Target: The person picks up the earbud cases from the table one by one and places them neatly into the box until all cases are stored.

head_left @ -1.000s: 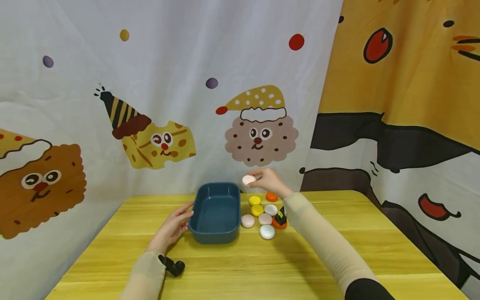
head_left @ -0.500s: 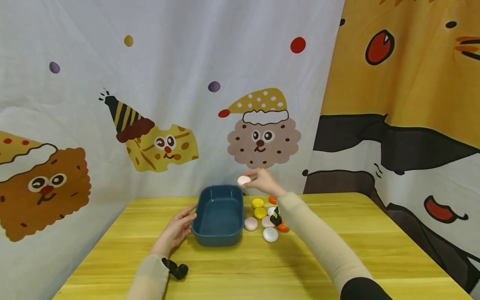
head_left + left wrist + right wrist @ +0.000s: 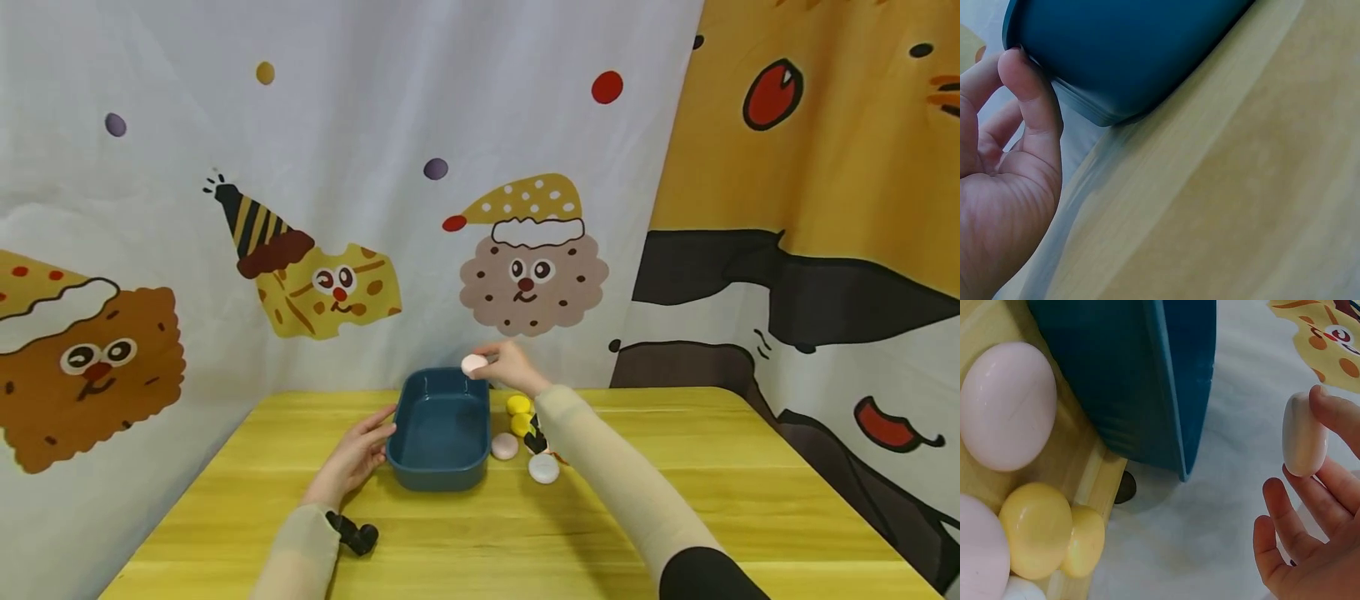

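Observation:
In the head view a deep blue rectangular container [image 3: 438, 479] stands on the table. My left hand [image 3: 356, 454] rests against the outside of its left wall, thumb and fingers touching near the rim; the left wrist view shows the thumb tip [image 3: 1019, 72] at the rim. Raised by the container's back right corner, my right hand [image 3: 510, 367] pinches a smooth, thick pale disc [image 3: 474, 364] by its edge. Seen from the right wrist, this pale disc [image 3: 1305, 434] stands on edge between thumb and fingers, to one side of the container [image 3: 1116, 381].
Right of the container lie two yellow discs [image 3: 519, 405], a pale pink disc [image 3: 505, 447] and a white disc [image 3: 543, 468]. My right sleeve [image 3: 615, 458] and the black wrist device [image 3: 535, 437] cover others. A printed curtain [image 3: 360, 167] hangs behind the wooden table [image 3: 450, 542].
My right hand has moved left with the pale disc, from above the loose discs to the container's back right corner. My left hand stays at the container's left side. The head view has shifted slightly.

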Demonstrator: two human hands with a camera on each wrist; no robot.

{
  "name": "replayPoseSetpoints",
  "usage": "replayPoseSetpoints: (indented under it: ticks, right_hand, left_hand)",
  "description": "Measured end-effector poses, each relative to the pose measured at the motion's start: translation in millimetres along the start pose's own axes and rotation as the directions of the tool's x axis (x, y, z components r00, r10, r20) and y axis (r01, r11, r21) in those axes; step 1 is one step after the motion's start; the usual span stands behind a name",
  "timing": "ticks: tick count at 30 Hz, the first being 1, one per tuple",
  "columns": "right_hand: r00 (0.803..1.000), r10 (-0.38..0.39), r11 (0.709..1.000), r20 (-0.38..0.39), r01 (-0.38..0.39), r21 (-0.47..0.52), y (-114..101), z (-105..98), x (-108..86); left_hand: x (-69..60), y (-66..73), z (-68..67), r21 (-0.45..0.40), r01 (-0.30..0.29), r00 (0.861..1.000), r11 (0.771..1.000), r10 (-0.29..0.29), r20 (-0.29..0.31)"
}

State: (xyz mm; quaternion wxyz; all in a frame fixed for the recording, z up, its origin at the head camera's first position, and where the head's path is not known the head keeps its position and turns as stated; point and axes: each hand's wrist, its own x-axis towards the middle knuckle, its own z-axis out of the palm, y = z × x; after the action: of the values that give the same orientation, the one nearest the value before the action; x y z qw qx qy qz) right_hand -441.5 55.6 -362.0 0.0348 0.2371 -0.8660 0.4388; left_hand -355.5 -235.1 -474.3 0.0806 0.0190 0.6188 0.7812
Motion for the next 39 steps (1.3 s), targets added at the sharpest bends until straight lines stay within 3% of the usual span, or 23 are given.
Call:
replayPoseSetpoints:
  ticks: [14, 39]
  right_hand:
    - [1.000, 0.001, 0.998, 0.007, -0.001, -0.057, -2, 15, 8.8]
    - [1.000, -0.003, 0.998, 0.023, 0.005, -0.062, -16, 43, 24.8]
  left_hand:
    - [-2.4, 0.0, 0.6, -0.054, -0.009, 1.000, 0.998, 0.009, 0.004]
    - [0.2, 0.7, 0.0, -0.036, 0.003, 1.000, 0.999, -0.003, -0.013]
